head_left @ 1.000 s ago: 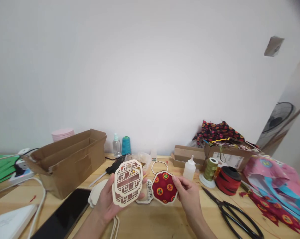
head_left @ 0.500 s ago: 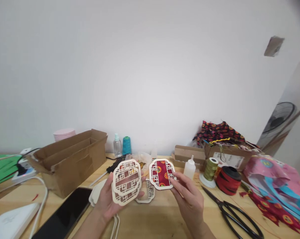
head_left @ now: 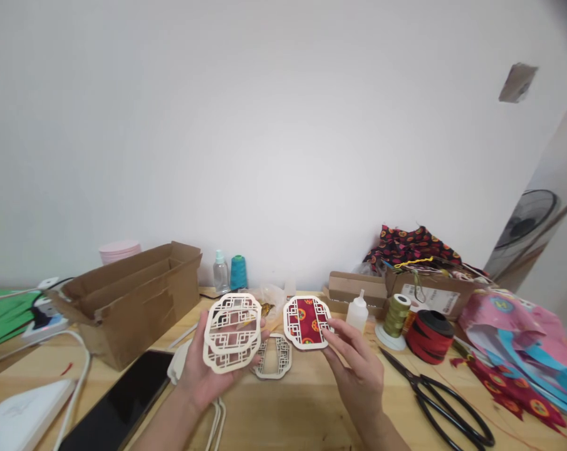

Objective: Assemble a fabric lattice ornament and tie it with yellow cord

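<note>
My left hand [head_left: 201, 369] holds two pale openwork lattice frames [head_left: 233, 341] with scalloped edges, overlapping and fanned a little apart. Between the fingers and thumb of my right hand [head_left: 358, 373] is a similar lattice frame [head_left: 290, 324] backed with red patterned fabric [head_left: 307, 322]. Both hands are raised over the wooden table [head_left: 274, 413], with a gap between what they hold. Another lattice frame [head_left: 286, 362] lies on the table below and between them. Pale flat pieces [head_left: 178, 362] rest behind my left wrist, partly hidden.
Black scissors [head_left: 445, 401], a white squeeze bottle [head_left: 357, 311], a green thread spool [head_left: 396, 316] and a red cord spool [head_left: 430, 336] stand or lie at right. Fabric scraps [head_left: 513, 332] pile beyond. On the left are a cardboard box [head_left: 146, 307] and a black phone [head_left: 118, 401].
My left hand has shifted slightly left and up with its two lattice frames, tilting them. The frame with red fabric in my right hand stays nearly in place.
</note>
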### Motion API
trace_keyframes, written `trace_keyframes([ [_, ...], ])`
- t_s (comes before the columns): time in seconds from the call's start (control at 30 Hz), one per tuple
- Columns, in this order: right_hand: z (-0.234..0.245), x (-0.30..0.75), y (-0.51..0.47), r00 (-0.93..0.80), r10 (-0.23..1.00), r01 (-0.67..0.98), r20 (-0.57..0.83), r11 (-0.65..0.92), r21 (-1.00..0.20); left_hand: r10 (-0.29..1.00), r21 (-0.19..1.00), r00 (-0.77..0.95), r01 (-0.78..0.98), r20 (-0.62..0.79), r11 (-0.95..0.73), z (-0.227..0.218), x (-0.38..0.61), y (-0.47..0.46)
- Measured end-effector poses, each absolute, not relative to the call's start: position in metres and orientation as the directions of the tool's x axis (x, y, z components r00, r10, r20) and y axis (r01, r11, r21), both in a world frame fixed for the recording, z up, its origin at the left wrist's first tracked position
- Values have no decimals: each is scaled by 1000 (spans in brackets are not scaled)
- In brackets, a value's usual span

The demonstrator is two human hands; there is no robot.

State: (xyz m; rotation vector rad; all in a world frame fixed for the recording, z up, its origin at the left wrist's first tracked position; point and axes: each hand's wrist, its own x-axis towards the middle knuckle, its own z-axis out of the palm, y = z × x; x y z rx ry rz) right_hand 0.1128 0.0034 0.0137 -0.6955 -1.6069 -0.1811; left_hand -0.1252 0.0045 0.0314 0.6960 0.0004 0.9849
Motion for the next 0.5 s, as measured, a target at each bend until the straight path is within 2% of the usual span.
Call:
trace_keyframes([
  [0.17,14,114,6,76,320,512,944,800,-312,809,516,525,-786,266,341,35,-133,6],
  [0.27,14,114,6,91,320,513,943,797,-320,834,552,505,-770,223,319,33,-134,5],
  [0.4,13,114,4,89,282,540,955,792,-285,860,645,503,-687,88,336,26,-129,4],
  [0.5,14,112,3,77,248,552,966,796,-249,903,799,429,-539,-14,268,21,-123,4],
])
